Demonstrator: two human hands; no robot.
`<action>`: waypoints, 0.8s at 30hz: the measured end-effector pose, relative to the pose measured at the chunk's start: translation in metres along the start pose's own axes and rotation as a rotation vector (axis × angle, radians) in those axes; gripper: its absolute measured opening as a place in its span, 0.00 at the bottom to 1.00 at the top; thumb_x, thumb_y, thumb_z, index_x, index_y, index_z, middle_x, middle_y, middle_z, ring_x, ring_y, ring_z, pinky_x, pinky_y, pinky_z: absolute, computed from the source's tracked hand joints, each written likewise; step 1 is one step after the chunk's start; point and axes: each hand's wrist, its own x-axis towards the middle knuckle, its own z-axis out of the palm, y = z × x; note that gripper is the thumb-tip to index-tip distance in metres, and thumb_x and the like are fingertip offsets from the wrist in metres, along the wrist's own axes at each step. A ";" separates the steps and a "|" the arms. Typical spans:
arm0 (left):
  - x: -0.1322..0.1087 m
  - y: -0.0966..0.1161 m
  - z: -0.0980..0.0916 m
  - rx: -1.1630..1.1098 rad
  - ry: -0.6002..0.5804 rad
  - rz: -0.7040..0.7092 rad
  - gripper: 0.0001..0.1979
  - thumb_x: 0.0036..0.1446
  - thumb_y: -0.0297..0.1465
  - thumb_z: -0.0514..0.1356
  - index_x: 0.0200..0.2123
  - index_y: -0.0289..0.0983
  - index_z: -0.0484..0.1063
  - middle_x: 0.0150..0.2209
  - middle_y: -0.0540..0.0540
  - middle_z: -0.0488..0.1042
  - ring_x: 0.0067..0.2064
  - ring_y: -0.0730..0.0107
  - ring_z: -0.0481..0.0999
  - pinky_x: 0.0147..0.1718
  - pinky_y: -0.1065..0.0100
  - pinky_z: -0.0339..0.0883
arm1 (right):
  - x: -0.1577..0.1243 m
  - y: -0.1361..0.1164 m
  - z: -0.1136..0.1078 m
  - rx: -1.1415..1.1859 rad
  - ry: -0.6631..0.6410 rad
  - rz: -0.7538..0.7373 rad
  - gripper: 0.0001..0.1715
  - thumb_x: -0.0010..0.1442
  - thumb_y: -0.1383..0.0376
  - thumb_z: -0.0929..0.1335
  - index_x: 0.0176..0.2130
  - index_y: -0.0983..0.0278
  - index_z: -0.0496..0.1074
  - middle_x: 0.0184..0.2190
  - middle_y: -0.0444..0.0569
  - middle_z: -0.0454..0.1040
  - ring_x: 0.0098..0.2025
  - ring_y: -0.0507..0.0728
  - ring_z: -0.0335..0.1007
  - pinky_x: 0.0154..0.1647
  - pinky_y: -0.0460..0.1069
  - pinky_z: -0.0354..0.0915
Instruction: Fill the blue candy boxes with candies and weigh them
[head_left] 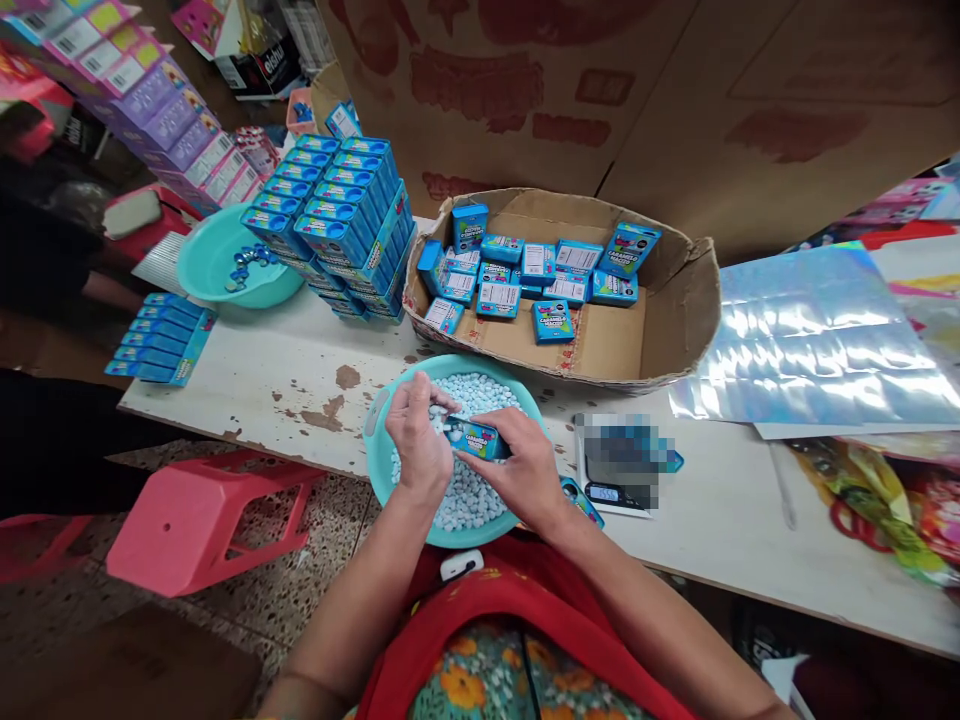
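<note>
Head view: my right hand (529, 470) clamps small blue printed candy box (474, 438) over teal plastic bowl (382, 470) of white pellets (469, 500). Left hand (420, 440) pinches pellets at box's 9 o'clock end. Filling step, I reckon. Next: feed pellets in w/o spilling.
</note>
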 end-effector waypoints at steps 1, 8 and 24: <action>0.000 -0.001 0.000 0.001 0.010 -0.007 0.18 0.55 0.43 0.60 0.23 0.36 0.62 0.20 0.53 0.63 0.23 0.77 0.66 0.26 0.72 0.62 | 0.000 0.000 0.000 -0.004 -0.004 0.004 0.18 0.51 0.61 0.75 0.42 0.60 0.72 0.38 0.49 0.75 0.42 0.61 0.70 0.43 0.54 0.65; -0.002 -0.010 -0.002 -0.030 -0.017 -0.037 0.19 0.56 0.45 0.58 0.24 0.36 0.61 0.20 0.53 0.61 0.23 0.78 0.64 0.25 0.73 0.61 | -0.002 0.011 0.006 0.033 -0.013 0.028 0.19 0.50 0.62 0.76 0.43 0.61 0.73 0.38 0.49 0.75 0.43 0.60 0.70 0.43 0.53 0.65; -0.008 -0.007 0.005 0.007 -0.042 0.039 0.19 0.58 0.43 0.57 0.22 0.37 0.59 0.15 0.56 0.56 0.19 0.76 0.64 0.23 0.72 0.61 | -0.008 0.023 0.008 0.259 0.070 0.071 0.21 0.47 0.62 0.77 0.41 0.61 0.74 0.36 0.47 0.73 0.40 0.57 0.69 0.43 0.51 0.66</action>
